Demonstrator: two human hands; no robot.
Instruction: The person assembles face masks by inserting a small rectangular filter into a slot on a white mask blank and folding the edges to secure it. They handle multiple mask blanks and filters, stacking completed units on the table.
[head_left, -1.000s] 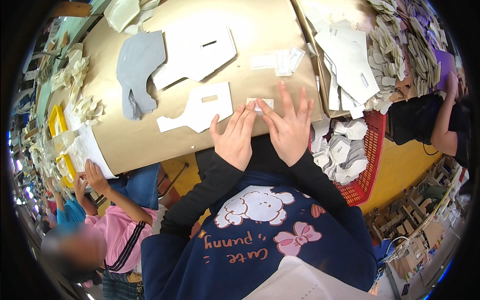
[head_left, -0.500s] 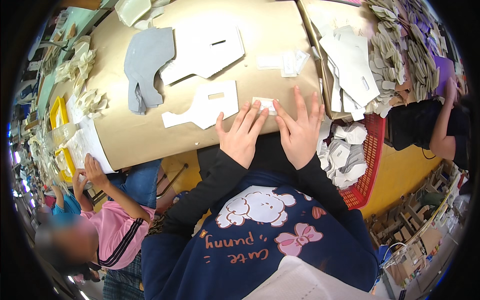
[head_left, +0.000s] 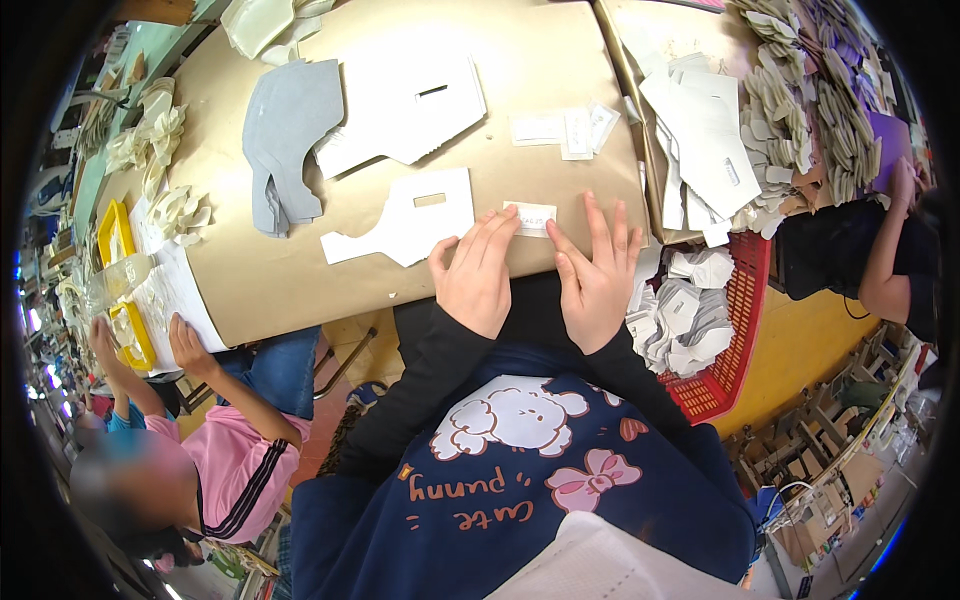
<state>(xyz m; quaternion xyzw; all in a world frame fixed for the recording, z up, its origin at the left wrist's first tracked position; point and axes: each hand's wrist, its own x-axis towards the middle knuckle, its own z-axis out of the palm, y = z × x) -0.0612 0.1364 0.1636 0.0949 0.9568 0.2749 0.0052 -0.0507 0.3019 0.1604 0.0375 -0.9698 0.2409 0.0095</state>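
You have one small white label [head_left: 535, 215] between your fingertips, flat on the table [head_left: 280, 290] just right of the frame's centre, a thin rectangle with faint dark print. Your left grip [head_left: 477, 290] is released, its fingers slightly bent and their tips at the label's left end; your right grip [head_left: 598, 295] is released too, fingers fanned, the index fingertip at the right end. You can count three spare labels [head_left: 577, 134] in the upper middle of the frame: one lying crosswise, one upright, one tilted.

Left of your left grip lies one flat white cutout [head_left: 440, 225], smooth, with a narrow curved tail and one rectangular slot. Above it sits one white stack [head_left: 400, 130] with a single dark slot showing, and at its left one pile of matte grey pieces [head_left: 290, 120] with curved outlines; neither lets you count its layers. One red basket [head_left: 745, 300] of perforated plastic stands right of centre, heaped with irregular white pieces [head_left: 690, 310], too jumbled to count. In the upper right, slotted pale panels [head_left: 700, 140] overlap. Two yellow-rimmed trays [head_left: 146, 340] are at the left, and one co-worker in a pink top [head_left: 245, 460] with dark stripes is at lower left
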